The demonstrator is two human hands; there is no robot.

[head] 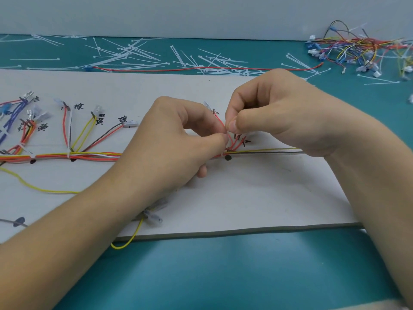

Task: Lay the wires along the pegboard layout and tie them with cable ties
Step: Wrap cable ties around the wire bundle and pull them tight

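Both forearms reach over the pegboard (268,198); at its middle the left hand (176,139) and right hand (279,110) meet, each grip a tight fingertip pinch on the red wires (218,118), likely gathering them for tying. Spare cable ties (134,54) lie behind it.

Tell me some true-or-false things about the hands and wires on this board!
1. The left hand and the right hand both pinch the red wires above the board. True.
2. Loose cable ties lie scattered on the green table behind the board. True.
3. The pile of spare wires sits at the far left. False: it sits at the far right.
4. The bundle has no ties yet. False: a white tie already wraps it on the left.
5. A yellow wire loops over the board's near edge. True.
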